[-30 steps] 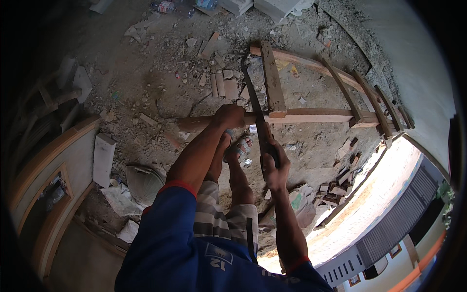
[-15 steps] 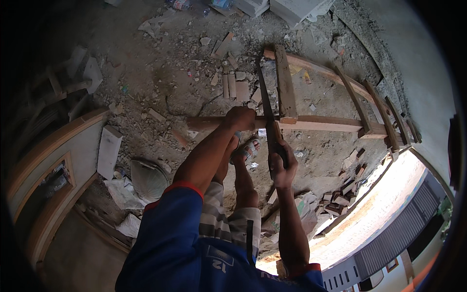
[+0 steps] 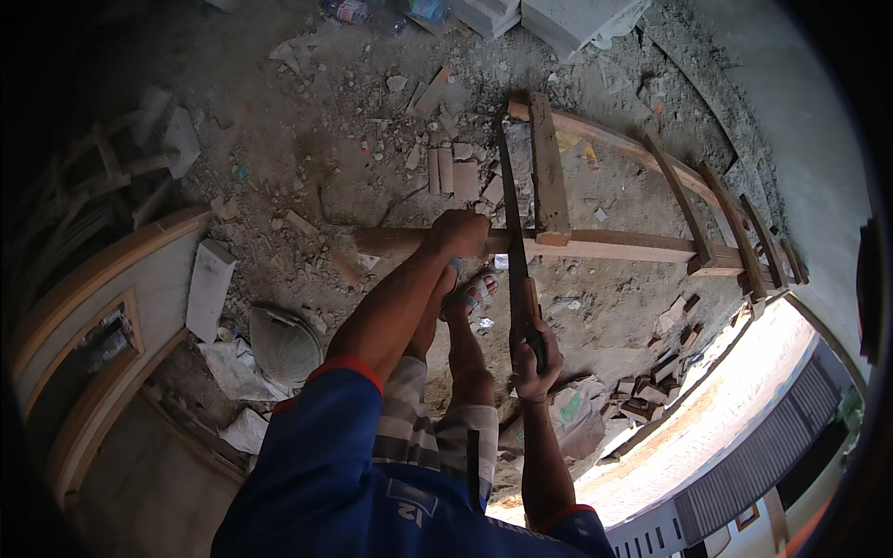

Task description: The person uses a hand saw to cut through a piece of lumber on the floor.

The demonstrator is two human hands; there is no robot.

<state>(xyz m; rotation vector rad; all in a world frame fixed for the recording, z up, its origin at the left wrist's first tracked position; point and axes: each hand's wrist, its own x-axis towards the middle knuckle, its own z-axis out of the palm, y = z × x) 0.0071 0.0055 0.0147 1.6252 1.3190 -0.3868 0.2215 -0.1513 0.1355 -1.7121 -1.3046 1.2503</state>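
Note:
A hand saw [image 3: 514, 209] with a long dark blade lies across a wooden beam [image 3: 614, 244], its tip pointing away from me. My right hand [image 3: 538, 361] is closed round the saw's handle, on the near side of the beam. To the left of the blade, my left hand [image 3: 462, 232] grips the beam near its left end, fingers wrapped over it. A short wooden crosspiece [image 3: 549, 172] is joined to the beam just right of the blade. The beam is part of a ladder-like timber frame, and its far rail [image 3: 609, 139] runs off to the right.
Rubble and broken tile pieces [image 3: 453, 172] cover the ground. White blocks [image 3: 577, 23] and plastic bottles [image 3: 346, 10] lie at the far side. A wood-framed panel [image 3: 102, 325] stands at left, near a round grey basin [image 3: 284, 346]. Wood offcuts [image 3: 651, 391] are piled at right.
My right hand has drawn the saw back toward me, so more of its blade shows on the near side of the beam. My left hand keeps its grip on the beam.

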